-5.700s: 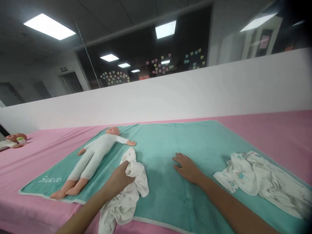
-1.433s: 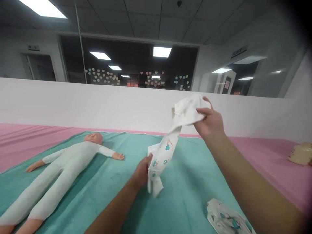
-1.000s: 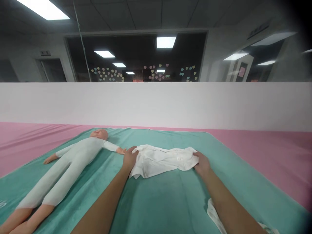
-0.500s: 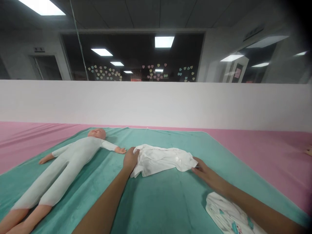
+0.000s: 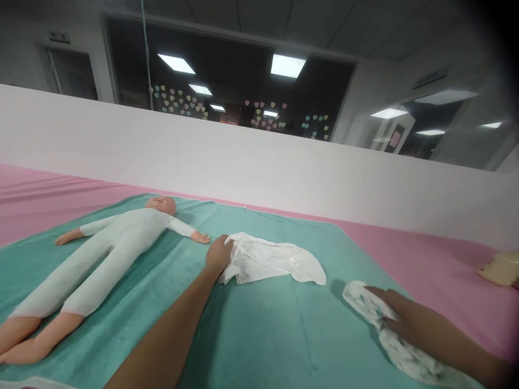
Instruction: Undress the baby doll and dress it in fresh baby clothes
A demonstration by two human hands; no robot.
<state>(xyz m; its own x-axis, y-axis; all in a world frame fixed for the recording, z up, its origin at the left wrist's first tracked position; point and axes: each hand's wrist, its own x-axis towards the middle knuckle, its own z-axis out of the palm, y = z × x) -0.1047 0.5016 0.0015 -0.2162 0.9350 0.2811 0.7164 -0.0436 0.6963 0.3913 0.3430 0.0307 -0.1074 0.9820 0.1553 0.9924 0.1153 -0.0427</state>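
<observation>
A small white baby garment (image 5: 267,262) lies spread on the teal blanket (image 5: 279,329). At its left end, my left hand (image 5: 219,254) is closed on the fabric. Off to the right, my right hand (image 5: 399,310) grips a white cloth with a teal print (image 5: 365,300), its far end lifted and the rest trailing under my forearm. Whether this cloth is also a garment, I cannot tell. A baby doll (image 5: 125,232) in a pale suit lies on its back to the left, one of its hands close to my left hand.
Pink fabric (image 5: 438,270) shows beyond the blanket on both sides. A low white wall (image 5: 243,162) runs along the back, with dark windows above it. At the right edge sits a beige object (image 5: 500,267), partly cut off.
My right hand has let go of the white garment's right end and moved right and down onto the printed cloth, gripping it. The left hand keeps its hold. The view has tilted.
</observation>
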